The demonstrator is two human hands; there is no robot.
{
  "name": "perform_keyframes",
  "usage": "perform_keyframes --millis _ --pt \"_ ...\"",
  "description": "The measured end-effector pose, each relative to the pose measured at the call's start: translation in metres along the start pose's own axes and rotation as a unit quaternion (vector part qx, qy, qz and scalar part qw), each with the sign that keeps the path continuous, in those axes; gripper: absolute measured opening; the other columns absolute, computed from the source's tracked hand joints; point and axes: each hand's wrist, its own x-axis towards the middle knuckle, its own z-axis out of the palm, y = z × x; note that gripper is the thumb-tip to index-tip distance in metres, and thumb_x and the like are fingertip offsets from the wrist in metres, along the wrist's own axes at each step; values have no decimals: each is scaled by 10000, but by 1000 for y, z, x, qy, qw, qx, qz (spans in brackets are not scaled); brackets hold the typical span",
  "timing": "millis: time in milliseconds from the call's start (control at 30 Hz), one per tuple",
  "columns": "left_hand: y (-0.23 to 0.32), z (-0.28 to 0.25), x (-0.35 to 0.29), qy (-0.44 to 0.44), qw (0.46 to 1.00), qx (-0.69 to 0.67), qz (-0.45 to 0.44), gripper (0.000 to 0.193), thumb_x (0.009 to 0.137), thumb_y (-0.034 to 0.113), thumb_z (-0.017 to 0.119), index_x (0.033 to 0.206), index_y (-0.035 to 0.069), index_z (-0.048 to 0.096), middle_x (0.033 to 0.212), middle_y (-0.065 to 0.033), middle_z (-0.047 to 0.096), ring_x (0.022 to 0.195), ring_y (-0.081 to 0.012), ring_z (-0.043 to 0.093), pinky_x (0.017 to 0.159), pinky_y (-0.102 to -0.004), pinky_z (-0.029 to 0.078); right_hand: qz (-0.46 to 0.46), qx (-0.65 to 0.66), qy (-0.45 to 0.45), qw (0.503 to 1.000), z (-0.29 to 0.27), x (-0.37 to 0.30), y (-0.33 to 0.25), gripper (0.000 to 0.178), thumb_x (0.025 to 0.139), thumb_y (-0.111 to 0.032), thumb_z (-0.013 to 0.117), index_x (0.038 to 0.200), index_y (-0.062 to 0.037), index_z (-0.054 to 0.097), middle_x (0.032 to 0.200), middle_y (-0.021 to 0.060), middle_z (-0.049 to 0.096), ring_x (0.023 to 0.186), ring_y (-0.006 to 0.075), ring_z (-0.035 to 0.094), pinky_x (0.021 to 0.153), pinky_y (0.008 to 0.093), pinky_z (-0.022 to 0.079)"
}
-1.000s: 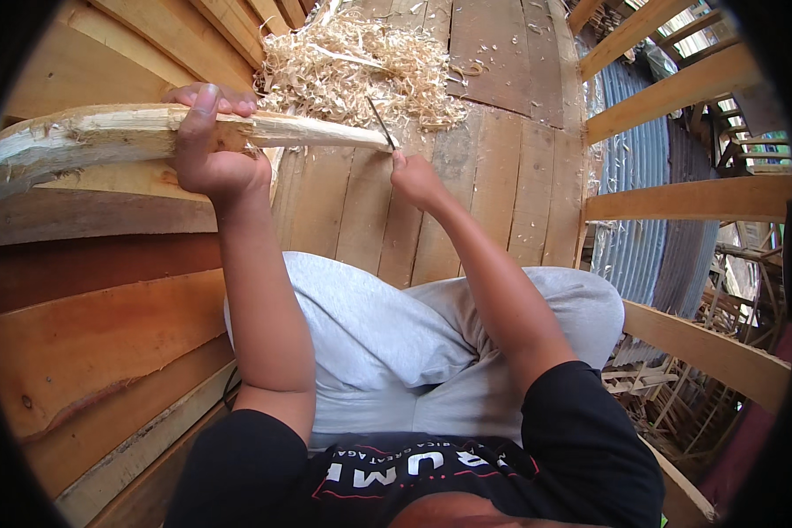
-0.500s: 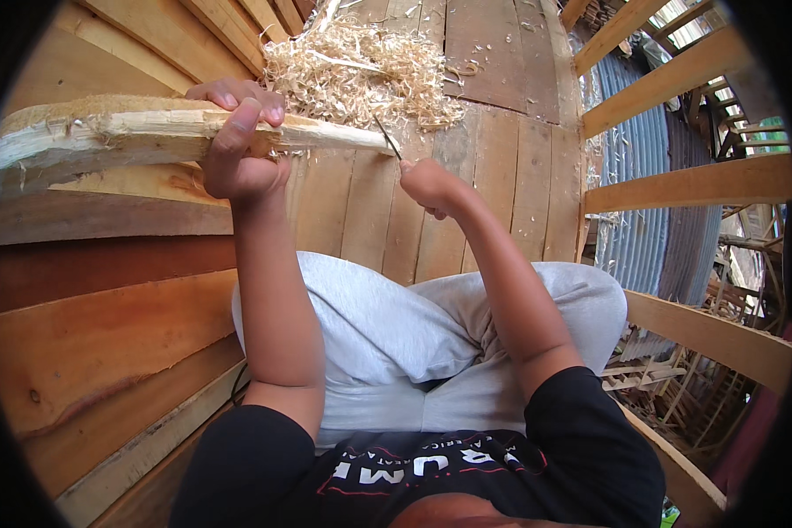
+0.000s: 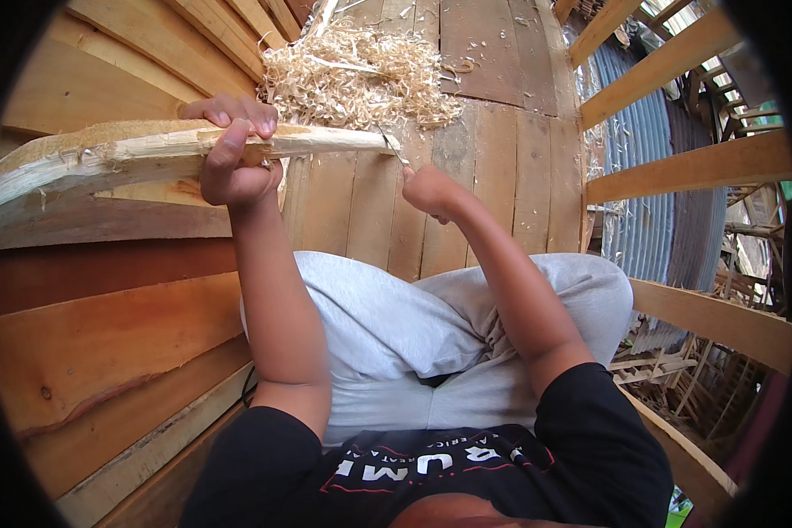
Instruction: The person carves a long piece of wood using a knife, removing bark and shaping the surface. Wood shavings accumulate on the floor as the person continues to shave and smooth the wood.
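Note:
A long pale piece of wood (image 3: pixel 150 145), partly stripped and tapering at its right end, lies across the upper left of the view. My left hand (image 3: pixel 238 154) is wrapped round it towards the narrow part, thumb on the near side. At the tapered tip, the thin dark blade of a knife (image 3: pixel 391 143) rests against the wood. My right hand (image 3: pixel 433 192) is closed in a fist round the knife's handle, which the fingers hide.
Curled wood shavings (image 3: pixel 356 75) are heaped on the plank floor (image 3: pixel 414 224) beyond the wood. Plank walling (image 3: pixel 123 326) rises on the left. Wooden rails (image 3: pixel 691 180) run along the right, with corrugated metal sheets (image 3: pixel 629 167) beyond them. My crossed legs (image 3: pixel 387 326) are below my hands.
The blade has turned slightly and now lies across the wood's tip. My left hand keeps its hold; the whole view has shifted a little.

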Motion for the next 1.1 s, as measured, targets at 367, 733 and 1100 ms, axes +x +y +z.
perform_keyframes --millis 367,733,1100 --pt "1 11 -7 38 998 40 5 196 710 41 571 865 87 460 706 -49 456 616 -181 484 617 -340 421 -25 11 25 999 5 19 2 432 908 -203 405 1108 156 538 796 264 626 559 348 621 526 434 515" --pt "-2 18 -10 37 999 39 -5 186 728 48 570 868 88 454 700 -51 452 623 -178 488 627 -341 431 -45 37 68 996 -1 40 -6 424 936 -238 405 989 153 560 776 244 622 597 315 637 495 426 499" --pt "0 11 -7 38 999 29 -14 213 711 32 574 876 83 449 710 -57 464 614 -188 494 649 -354 445 -30 12 46 998 8 21 1 443 941 -259 404 1005 151 557 837 280 627 608 357 635 503 451 502"
